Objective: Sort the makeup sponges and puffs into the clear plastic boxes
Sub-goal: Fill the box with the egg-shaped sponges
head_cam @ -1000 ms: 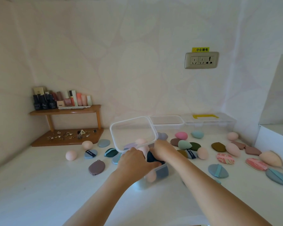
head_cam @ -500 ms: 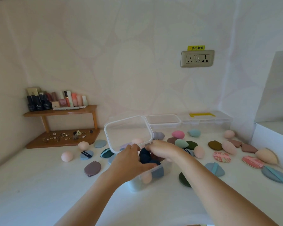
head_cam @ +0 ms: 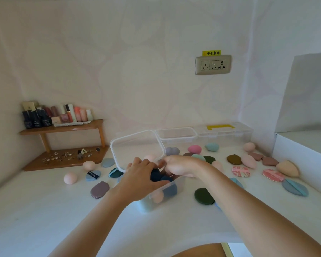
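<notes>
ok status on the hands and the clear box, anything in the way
Left hand, right hand on dark blue puffs in clear box; grip unclear. Box packed to the rim. Clear lid raised behind, nothing blocking.
</notes>
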